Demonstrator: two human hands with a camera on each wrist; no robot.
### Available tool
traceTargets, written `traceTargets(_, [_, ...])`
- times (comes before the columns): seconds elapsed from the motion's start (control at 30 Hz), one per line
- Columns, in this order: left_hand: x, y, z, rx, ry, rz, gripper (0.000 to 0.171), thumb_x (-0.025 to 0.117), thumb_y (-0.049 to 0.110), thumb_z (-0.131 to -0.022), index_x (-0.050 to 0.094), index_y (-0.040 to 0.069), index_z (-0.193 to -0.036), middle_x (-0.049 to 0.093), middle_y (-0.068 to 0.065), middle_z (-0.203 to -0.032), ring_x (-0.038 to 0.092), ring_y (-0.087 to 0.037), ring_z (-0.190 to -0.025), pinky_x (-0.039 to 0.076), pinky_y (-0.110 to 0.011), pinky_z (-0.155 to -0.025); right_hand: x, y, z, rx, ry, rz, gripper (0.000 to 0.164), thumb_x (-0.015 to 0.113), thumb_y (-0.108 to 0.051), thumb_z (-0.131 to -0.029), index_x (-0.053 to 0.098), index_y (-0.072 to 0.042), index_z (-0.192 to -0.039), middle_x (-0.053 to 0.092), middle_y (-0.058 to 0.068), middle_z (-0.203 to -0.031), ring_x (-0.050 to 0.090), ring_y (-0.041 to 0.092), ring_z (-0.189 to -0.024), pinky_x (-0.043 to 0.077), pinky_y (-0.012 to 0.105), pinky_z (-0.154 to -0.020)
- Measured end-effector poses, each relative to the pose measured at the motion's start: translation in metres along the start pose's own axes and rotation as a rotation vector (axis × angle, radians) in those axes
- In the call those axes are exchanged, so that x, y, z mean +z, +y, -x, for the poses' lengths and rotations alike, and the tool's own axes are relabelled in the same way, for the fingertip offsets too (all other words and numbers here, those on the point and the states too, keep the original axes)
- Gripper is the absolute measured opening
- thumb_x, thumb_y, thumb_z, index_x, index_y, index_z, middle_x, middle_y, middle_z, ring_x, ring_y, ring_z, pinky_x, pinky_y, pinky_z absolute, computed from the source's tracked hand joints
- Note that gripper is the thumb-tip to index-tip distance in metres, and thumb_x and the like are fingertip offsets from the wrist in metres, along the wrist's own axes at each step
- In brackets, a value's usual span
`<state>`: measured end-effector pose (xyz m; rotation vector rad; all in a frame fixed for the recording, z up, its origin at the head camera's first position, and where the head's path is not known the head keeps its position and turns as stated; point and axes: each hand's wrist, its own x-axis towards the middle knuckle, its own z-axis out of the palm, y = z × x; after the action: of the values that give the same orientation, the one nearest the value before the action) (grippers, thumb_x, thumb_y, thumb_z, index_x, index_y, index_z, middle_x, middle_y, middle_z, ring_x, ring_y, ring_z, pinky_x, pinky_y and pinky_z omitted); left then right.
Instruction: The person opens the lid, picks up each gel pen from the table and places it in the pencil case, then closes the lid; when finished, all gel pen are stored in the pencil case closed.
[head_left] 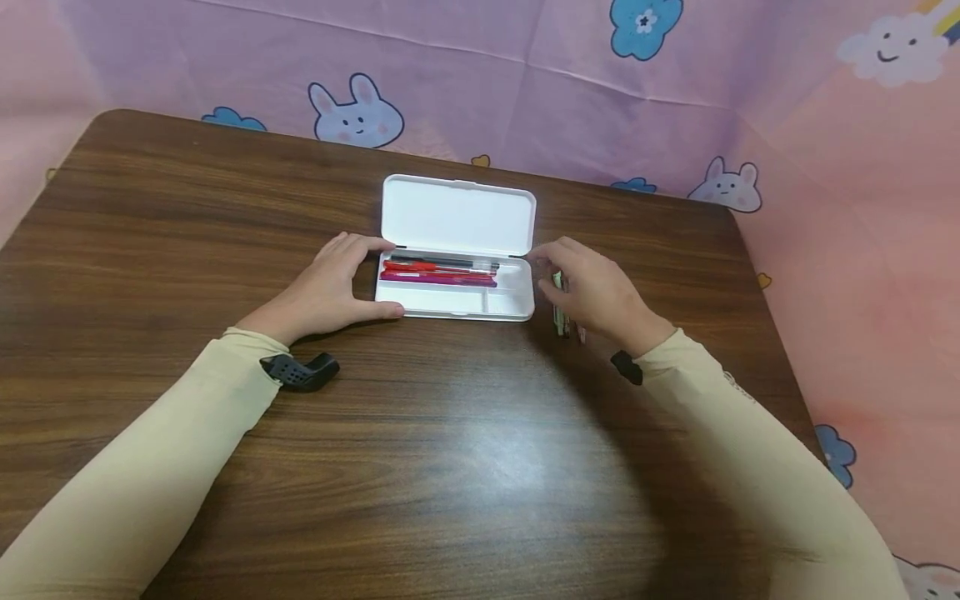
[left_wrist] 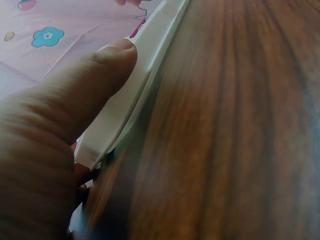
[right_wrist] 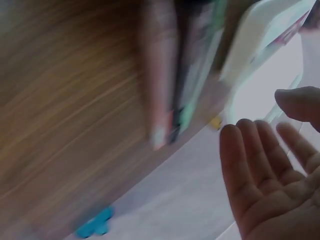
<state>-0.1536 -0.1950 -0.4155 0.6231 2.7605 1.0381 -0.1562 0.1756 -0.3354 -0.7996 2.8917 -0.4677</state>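
Note:
An open white pencil case (head_left: 517,300) lies on the table with its lid (head_left: 457,217) tipped back. Inside its rear compartment are a black-and-clear pen (head_left: 480,266), a red pen (head_left: 420,267) and a magenta pen (head_left: 442,279). My left hand (head_left: 322,287) holds the case's left end, thumb on the front wall and index finger at the back corner; the thumb (left_wrist: 95,75) shows pressed there in the left wrist view. My right hand (head_left: 596,287) hovers empty by the right end, over several slim pens (head_left: 558,321), partly hidden beneath it. Its fingers (right_wrist: 250,155) are loosely extended.
The dark wood-grain table (head_left: 420,450) reaches to a pink and purple cartoon curtain (head_left: 465,67) behind and on the right. Black bands (head_left: 300,372) sit at both wrists, over pale yellow sleeves (head_left: 165,442).

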Motion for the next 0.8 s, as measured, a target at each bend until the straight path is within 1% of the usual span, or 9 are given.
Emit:
traceTargets(0.07, [0.000,0.000,0.001,-0.001,0.000,0.000,0.096,0.083,0.058,-0.081,0.043,0.009,-0.153,0.044,-0.015,-0.156,0.030,-0.035,-0.151,0.005,-0.049,-0.130,-0.004,0.014,0.008,0.058,0.015,-0.069,0.044,0.070,-0.010,-0.097,0.058,-0.005,-0.139,0.063,0.013,-0.120,0.065,0.027,-0.104,0.059,0.044,-0.086])
traceTargets(0.2, [-0.002,0.000,0.002,-0.021,-0.009,0.007,0.097,0.083,0.058,-0.081,0.042,0.010,-0.153,0.042,-0.015,-0.157,0.028,-0.036,-0.152,0.005,-0.050,-0.130,-0.009,0.038,0.024,0.184,0.023,-0.207,0.051,0.069,-0.009,-0.098,0.051,-0.002,-0.145,0.060,0.019,-0.130,0.063,0.034,-0.118,0.054,0.053,-0.099])
traceTargets(0.3, [-0.003,0.000,0.003,-0.034,-0.014,0.008,0.096,0.083,0.058,-0.081,0.042,0.010,-0.154,0.041,-0.015,-0.158,0.027,-0.036,-0.152,0.005,-0.052,-0.130,-0.009,0.050,0.036,0.275,-0.007,-0.276,0.055,0.067,-0.015,-0.100,0.045,-0.005,-0.149,0.057,0.018,-0.139,0.059,0.036,-0.124,0.052,0.057,-0.102])
traceTargets(0.37, [-0.003,0.001,0.004,-0.035,-0.015,0.005,0.096,0.083,0.058,-0.081,0.041,0.010,-0.154,0.042,-0.015,-0.157,0.027,-0.036,-0.152,0.005,-0.051,-0.130,-0.006,0.056,0.044,0.318,-0.031,-0.317,0.057,0.066,-0.018,-0.101,0.042,-0.007,-0.152,0.055,0.018,-0.142,0.058,0.036,-0.127,0.052,0.058,-0.102])
traceTargets(0.47, [-0.003,0.001,0.004,-0.034,-0.015,0.003,0.096,0.083,0.057,-0.081,0.041,0.010,-0.154,0.042,-0.015,-0.157,0.029,-0.036,-0.151,0.005,-0.051,-0.130,-0.002,0.060,0.051,0.343,-0.052,-0.342,0.059,0.067,-0.021,-0.101,0.041,-0.008,-0.153,0.054,0.018,-0.145,0.058,0.037,-0.127,0.052,0.058,-0.101])
traceTargets(0.57, [-0.003,0.002,0.003,-0.033,-0.017,0.002,0.096,0.083,0.057,-0.081,0.041,0.010,-0.154,0.042,-0.015,-0.157,0.029,-0.036,-0.151,0.005,-0.050,-0.130,0.002,0.061,0.054,0.345,-0.050,-0.350,0.058,0.068,-0.022,-0.101,0.043,-0.008,-0.151,0.056,0.019,-0.143,0.060,0.037,-0.124,0.052,0.058,-0.100])
traceTargets(0.8, [-0.001,0.003,0.000,-0.028,-0.020,-0.004,0.096,0.082,0.058,-0.082,0.041,0.010,-0.154,0.042,-0.014,-0.157,0.028,-0.036,-0.151,0.005,-0.050,-0.130,0.008,0.055,0.052,0.371,-0.046,-0.378,0.057,0.071,-0.021,-0.099,0.046,-0.008,-0.149,0.058,0.018,-0.140,0.062,0.035,-0.119,0.053,0.054,-0.097])
